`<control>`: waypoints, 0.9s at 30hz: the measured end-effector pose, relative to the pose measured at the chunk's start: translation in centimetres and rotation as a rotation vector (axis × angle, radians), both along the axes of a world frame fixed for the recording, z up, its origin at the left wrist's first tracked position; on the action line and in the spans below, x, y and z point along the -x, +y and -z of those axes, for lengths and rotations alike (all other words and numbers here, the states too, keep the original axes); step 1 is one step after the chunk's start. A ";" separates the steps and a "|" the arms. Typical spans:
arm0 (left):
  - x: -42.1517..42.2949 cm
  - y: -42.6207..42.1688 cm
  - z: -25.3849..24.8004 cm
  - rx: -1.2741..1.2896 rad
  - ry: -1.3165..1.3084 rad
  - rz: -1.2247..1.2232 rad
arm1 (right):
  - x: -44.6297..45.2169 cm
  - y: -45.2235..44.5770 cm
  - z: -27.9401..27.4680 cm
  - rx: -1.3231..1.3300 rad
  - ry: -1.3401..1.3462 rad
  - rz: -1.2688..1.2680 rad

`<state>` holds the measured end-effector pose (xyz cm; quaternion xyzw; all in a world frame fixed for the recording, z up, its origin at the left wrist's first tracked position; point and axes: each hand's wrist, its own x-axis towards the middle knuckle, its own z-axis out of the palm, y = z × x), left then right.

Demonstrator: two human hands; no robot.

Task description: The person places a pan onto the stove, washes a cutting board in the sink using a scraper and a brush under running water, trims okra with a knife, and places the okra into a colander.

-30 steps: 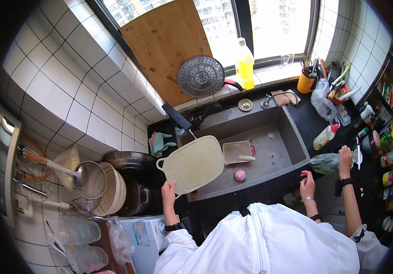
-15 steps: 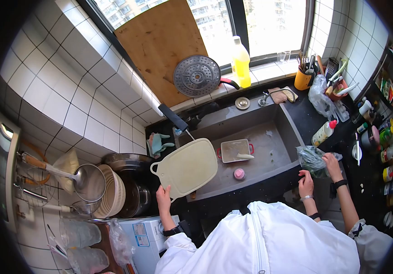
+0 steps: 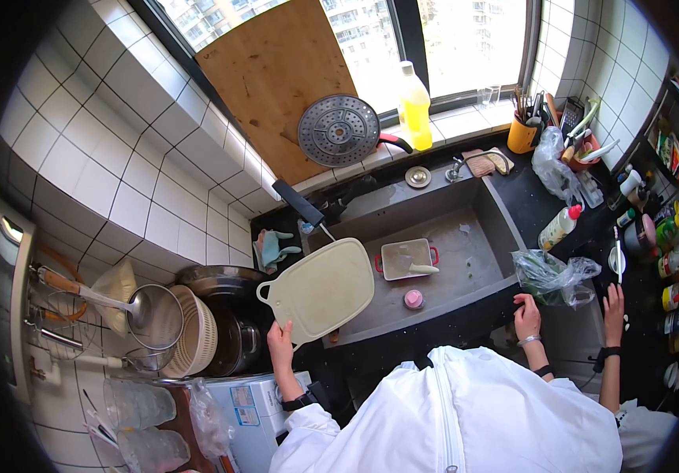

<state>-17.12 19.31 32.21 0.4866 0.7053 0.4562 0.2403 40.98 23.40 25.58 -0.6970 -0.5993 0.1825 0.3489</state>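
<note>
My left hand (image 3: 279, 344) is closed on the lower left edge of a cream cutting board (image 3: 320, 290), beside its loop handle. The board is held over the left part of the grey sink (image 3: 505, 225). Behind its top edge, a long dark handle (image 3: 298, 202) sticks out; the rest is hidden. My right hand (image 3: 526, 317) is at the front right corner of the sink, fingers loosely bent and apart, with nothing visible in it. Close by lies a clear plastic bag of greens (image 3: 552, 277). Inside the sink are a red-handled white dish (image 3: 405, 256) and a pink-topped object (image 3: 413, 299).
Another person's hand (image 3: 613, 314) is on the right, by the bag. A white bottle with a red cap (image 3: 560, 229) stands behind the bag. Left of the sink are light blue gloves (image 3: 275, 248), a dark pot (image 3: 229, 343) and a cream colander (image 3: 194, 331).
The other person's hand has let go of the plastic bag and moved right and down, away from it. The bag now spreads wider. My hands and the cutting board have hardly moved.
</note>
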 end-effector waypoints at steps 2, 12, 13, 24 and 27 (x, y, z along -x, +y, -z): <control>0.1 0.0 0.0 -0.004 -0.009 -0.002 | 0.5 0.4 -0.1 -0.011 -0.034 -0.041; 0.1 1.1 1.2 -0.070 -0.071 -0.013 | 17.7 12.1 -7.2 0.185 0.552 -0.739; 0.0 1.2 1.6 -0.091 -0.079 -0.019 | 20.3 13.5 -8.0 0.159 0.549 -0.811; -0.7 1.6 2.1 -0.053 -0.380 0.014 | 35.4 25.4 -5.4 0.403 0.329 -0.766; -0.2 1.6 2.8 -0.041 -0.394 0.001 | 36.0 25.9 -4.0 0.330 0.403 -0.813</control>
